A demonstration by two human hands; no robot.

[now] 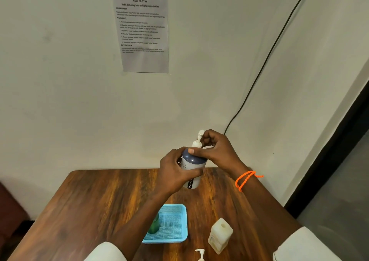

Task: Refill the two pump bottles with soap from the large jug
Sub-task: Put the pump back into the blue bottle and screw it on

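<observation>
Loose pump head [200,254] at the table's [89,201] near edge. Jug [219,234], upright, just right of the blue basket [175,238] holding a green bottle [154,224]. Beyond, lifted above the table — pump bottle [192,167], long axis near vertical, pump pointing up and away. Left hand [175,173] grasps its body; right hand [217,151] pinches the pump collar — best placed to twist it.

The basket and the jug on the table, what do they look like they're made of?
The basket looks like moulded plastic: uniform light blue, with a fine mesh floor and a smooth rim. The jug also looks like plastic, cloudy and half see-through with a yellowish tint, probably from the soap inside. The table shows glossy brown wood grain, either real wood or a laminate.
</observation>
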